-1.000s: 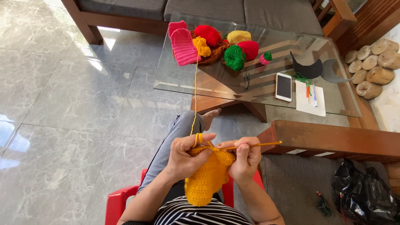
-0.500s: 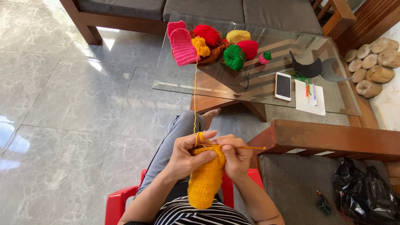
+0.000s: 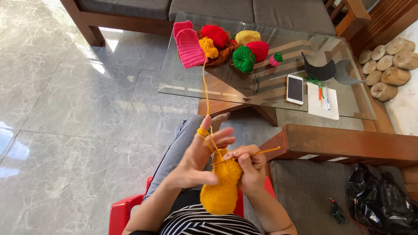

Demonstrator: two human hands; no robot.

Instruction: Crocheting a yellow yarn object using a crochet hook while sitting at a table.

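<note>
A yellow-orange crocheted piece (image 3: pixel 221 187) hangs between my hands above my lap. My right hand (image 3: pixel 249 167) grips its top edge and a thin crochet hook (image 3: pixel 257 153) that points right. My left hand (image 3: pixel 198 157) has its fingers spread; the yellow yarn strand (image 3: pixel 205 89) is wound around its index finger and runs up to a yellow-orange yarn ball (image 3: pixel 209 47) on the glass table (image 3: pixel 348 100).
On the table lie a pink knitted piece (image 3: pixel 189 45), red, green and yellow yarn balls (image 3: pixel 243 58), a white phone (image 3: pixel 294 89), a notepad with pens (image 3: pixel 323 101) and small scissors (image 3: pixel 256 82). I sit on a red chair (image 3: pixel 123 213). A black bag (image 3: pixel 379 202) lies at the right.
My left hand has opened its fingers and lifted, with the yarn still around the index finger. The crocheted piece now hangs narrower and more upright; the hook has tilted slightly upward.
</note>
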